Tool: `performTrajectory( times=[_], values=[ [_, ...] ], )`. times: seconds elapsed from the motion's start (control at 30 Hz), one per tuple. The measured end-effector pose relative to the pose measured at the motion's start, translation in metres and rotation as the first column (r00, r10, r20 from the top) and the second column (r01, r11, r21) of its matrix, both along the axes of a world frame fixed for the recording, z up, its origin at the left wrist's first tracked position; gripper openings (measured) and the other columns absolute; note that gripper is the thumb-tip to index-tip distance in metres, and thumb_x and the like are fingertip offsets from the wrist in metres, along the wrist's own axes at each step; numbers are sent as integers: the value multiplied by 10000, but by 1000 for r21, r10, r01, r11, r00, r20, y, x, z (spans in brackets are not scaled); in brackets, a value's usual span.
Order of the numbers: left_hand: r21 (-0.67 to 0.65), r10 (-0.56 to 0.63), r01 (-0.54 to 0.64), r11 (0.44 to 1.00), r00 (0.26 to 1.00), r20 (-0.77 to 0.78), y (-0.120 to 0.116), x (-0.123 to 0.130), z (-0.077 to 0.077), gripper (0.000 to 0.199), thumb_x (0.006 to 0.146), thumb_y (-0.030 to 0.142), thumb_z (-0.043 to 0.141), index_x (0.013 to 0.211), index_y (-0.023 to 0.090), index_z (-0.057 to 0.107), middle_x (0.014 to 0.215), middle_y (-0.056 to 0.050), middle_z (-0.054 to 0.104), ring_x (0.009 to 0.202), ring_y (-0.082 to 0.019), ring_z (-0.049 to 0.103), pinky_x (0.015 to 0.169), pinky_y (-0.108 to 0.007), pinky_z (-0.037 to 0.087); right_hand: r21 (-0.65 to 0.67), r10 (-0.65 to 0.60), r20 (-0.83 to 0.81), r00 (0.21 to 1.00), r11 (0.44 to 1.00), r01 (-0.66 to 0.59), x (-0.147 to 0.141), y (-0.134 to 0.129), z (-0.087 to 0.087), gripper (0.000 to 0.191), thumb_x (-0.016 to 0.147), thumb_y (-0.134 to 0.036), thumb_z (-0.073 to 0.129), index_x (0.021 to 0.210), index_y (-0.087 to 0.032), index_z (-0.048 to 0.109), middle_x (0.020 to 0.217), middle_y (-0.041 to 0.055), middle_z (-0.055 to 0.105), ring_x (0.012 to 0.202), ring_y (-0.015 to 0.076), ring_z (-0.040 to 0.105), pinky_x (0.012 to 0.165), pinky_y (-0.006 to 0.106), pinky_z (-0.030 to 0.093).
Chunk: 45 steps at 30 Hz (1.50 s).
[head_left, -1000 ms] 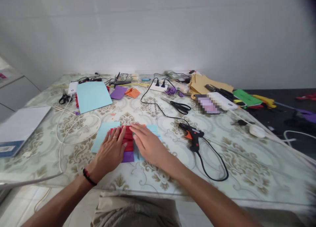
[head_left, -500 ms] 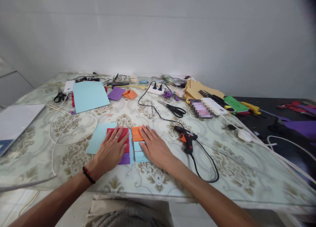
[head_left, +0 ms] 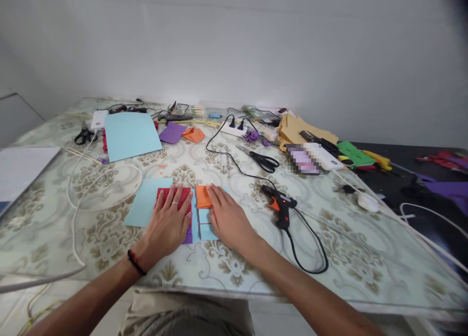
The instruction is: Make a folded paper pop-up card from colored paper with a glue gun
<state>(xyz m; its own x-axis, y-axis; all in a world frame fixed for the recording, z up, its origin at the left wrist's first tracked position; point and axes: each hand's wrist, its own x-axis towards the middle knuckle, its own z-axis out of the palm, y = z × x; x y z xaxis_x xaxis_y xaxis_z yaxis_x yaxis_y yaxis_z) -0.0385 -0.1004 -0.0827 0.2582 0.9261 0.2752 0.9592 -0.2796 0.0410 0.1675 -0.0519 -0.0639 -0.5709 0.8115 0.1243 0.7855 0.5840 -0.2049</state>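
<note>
My left hand [head_left: 170,216] lies flat with fingers apart on a red paper piece [head_left: 160,197], and a purple paper strip [head_left: 189,236] shows below it. These rest on light blue paper [head_left: 141,204] that sticks out to the left. My right hand [head_left: 228,216] presses flat on the right side, its fingers over an orange paper piece [head_left: 202,197] and light blue folded paper [head_left: 205,230]. A narrow gap runs between the left and right halves. To the right of my right hand lies a black glue gun [head_left: 281,204] with an orange trigger.
Black scissors [head_left: 263,161] lie beyond my right hand, near a phone [head_left: 302,159]. A light blue sheet [head_left: 132,136], purple paper [head_left: 172,132] and a white power strip [head_left: 234,128] sit farther back. A white cable [head_left: 75,228] loops on the left.
My left hand has slid slightly down over the red paper. My right hand's fingers have drawn closer together over the orange paper. The view has shifted a little.
</note>
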Motion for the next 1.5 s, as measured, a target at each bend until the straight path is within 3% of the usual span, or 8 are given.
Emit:
performTrajectory(
  times=[0.07,0.23,0.3,0.53,0.9,1.27,1.5],
  values=[
    [-3,-6,6,1000,1000,2,0,0,-1,555,1066,276,413,1594,141,518,1698,-222,421,1592,-417,376,1262,-667,357,-19,3,-8,1000,1000,-3,1,0,1,655,1011,-150,418,1648,-5,381,1697,213,434,1546,346,453,1269,509,409],
    [-13,-2,2,1000,1000,3,-1,1,1,550,1073,270,413,1602,157,512,1717,-213,386,1608,-412,343,1273,-671,336,-34,2,22,1000,999,-1,0,-3,-4,600,1097,-343,421,1589,-8,492,1713,242,387,1586,390,385,1285,555,364],
    [-26,4,-3,1000,1000,7,-2,2,2,549,1073,264,421,1605,162,511,1724,-206,378,1617,-411,322,1281,-669,321,-34,4,29,1000,999,-3,-1,-5,-8,628,1099,-376,443,1625,-33,449,1735,242,337,1618,393,322,1300,570,325],
    [-43,12,-11,999,1000,18,-3,5,4,568,1068,266,440,1622,151,488,1724,-220,377,1621,-434,299,1290,-674,289,-79,5,43,999,997,-2,-3,-6,-11,650,1096,-363,416,1679,-80,362,1794,143,203,1664,379,183,1342,620,178],
    [-76,-9,15,997,997,78,-3,5,3,608,1060,268,483,1657,175,419,1776,-188,271,1650,-435,208,1305,-683,221,-103,11,-16,1000,995,-13,0,-6,-15,656,1081,-359,400,1680,-92,362,1787,142,253,1670,351,175,1346,596,156],
    [-87,-13,16,996,999,33,-2,7,6,622,1058,278,435,1640,61,405,1742,-265,305,1637,-450,239,1295,-683,218,-101,6,17,1000,995,-5,-2,-7,-11,616,1082,-359,432,1665,-159,420,1783,130,279,1664,366,195,1340,597,155],
    [-113,-14,24,993,996,91,0,7,5,638,1051,296,459,1649,87,385,1755,-217,313,1663,-413,169,1320,-667,164,-115,-10,29,1000,993,14,-2,-6,-12,628,1085,-375,442,1680,-182,392,1800,104,234,1671,351,169,1348,582,127]
  ],
)
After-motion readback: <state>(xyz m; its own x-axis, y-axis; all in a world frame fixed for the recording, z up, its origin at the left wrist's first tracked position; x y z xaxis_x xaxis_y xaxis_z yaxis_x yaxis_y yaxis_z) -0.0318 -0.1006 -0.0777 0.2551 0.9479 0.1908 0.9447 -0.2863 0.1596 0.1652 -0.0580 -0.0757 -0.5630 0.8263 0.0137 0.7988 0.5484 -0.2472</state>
